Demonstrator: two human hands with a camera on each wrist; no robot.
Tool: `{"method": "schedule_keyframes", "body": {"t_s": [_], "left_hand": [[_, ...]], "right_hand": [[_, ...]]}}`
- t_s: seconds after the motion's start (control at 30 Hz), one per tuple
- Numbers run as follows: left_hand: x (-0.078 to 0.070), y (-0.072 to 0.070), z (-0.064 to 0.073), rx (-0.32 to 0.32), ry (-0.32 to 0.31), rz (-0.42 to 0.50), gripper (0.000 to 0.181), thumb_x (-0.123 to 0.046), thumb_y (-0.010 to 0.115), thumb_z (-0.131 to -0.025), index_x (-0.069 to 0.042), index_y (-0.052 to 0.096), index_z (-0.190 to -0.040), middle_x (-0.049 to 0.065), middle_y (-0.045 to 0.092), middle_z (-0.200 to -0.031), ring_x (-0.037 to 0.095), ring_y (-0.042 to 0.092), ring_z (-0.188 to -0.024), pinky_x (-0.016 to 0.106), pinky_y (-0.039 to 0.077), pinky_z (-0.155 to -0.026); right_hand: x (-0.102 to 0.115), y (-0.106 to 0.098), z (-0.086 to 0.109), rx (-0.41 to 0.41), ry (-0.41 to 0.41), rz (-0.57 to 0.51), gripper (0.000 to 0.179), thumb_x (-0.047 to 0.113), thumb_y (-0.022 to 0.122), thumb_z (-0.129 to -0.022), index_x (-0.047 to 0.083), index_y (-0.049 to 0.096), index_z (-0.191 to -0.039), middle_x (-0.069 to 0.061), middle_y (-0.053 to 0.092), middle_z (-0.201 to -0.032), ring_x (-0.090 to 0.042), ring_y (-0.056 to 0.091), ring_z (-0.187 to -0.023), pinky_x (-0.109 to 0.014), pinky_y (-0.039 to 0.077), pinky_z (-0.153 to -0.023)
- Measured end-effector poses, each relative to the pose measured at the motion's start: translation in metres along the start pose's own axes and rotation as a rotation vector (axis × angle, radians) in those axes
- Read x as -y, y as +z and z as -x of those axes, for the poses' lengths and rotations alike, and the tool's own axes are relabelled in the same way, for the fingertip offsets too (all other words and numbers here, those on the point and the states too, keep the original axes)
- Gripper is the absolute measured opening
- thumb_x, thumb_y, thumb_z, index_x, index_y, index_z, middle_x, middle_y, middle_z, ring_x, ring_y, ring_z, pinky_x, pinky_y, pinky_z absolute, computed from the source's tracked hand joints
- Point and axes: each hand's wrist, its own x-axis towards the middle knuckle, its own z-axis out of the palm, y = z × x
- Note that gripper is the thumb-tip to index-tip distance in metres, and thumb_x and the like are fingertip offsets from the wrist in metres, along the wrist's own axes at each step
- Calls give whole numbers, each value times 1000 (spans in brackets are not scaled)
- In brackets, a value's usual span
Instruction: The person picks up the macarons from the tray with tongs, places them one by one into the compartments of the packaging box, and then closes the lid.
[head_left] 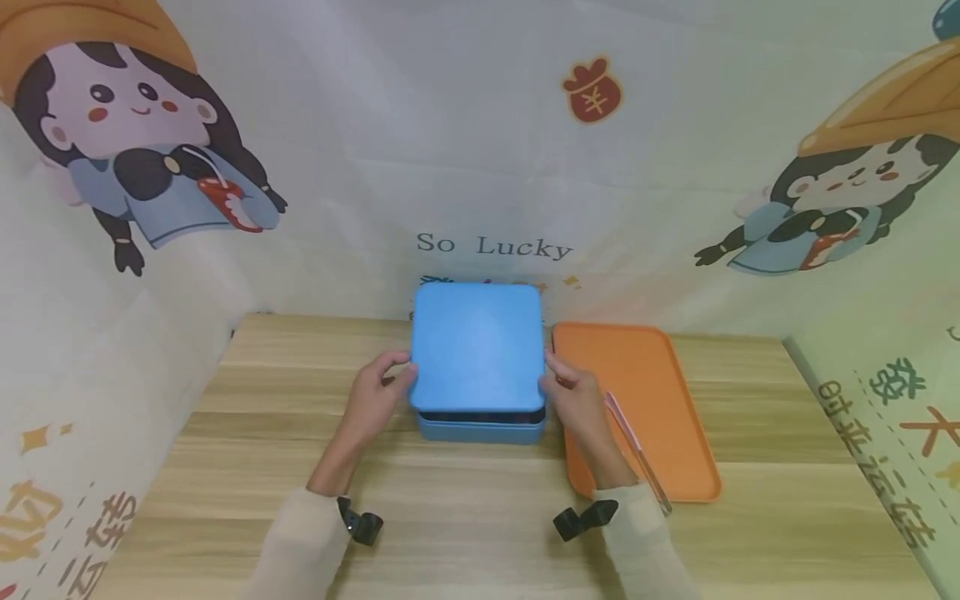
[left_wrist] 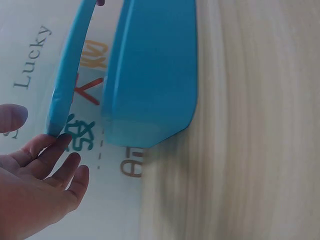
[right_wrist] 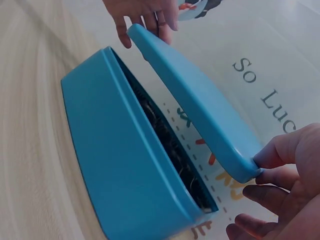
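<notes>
A square blue lid [head_left: 477, 346] is held above a blue box [head_left: 482, 430] on the wooden table. The left hand [head_left: 375, 392] grips the lid's left edge between thumb and fingers. At the opposite edge, the right hand [head_left: 581, 400] pinches the lid near its corner. Both wrist views show a gap between lid and box rim. Through that gap, the right wrist view gives a glimpse of dark contents [right_wrist: 172, 150], too shadowed to identify. From the head camera, the lid hides most of the box's inside.
An orange tray [head_left: 660, 383] lies right of the box, partly under the right forearm. On it rests a slim pink-and-metal utensil [head_left: 627, 425], its lower end near the tray's front edge. A printed cloth backdrop [head_left: 337, 208] rises behind the table [head_left: 300, 367] and along both sides.
</notes>
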Motion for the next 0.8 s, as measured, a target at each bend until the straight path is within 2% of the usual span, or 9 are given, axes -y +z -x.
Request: {"method": "schedule_keyframes", "body": {"t_s": [0.23,0.6,0.8], "left_hand": [[0,7,-2,14,-29,-26,33,-27,49,-93,-6,54,-118,9,49,-129,28,53,-109,42,47,-87],[5,11,-3,12,-65,-104,29,-27,48,-93,-9,56,-115,7,49,-128,24,47,-114,44,43,-91],[9,13,-2,20,-93,-113,30,-29,47,-92,-12,55,-115,3,45,-134,23,36,-126,45,38,-96]], "right_hand": [[-9,0,0,-25,44,2,42,17,57,-85,19,52,-127,4,47,-132,-14,37,-125,-39,34,-101],[-17,2,-1,-30,116,5,45,19,57,-85,18,50,-129,7,47,-132,-15,33,-128,-39,27,-106],[-21,4,-2,-48,130,17,44,20,58,-85,19,51,-128,8,49,-130,-14,34,-127,-38,27,-106]]}}
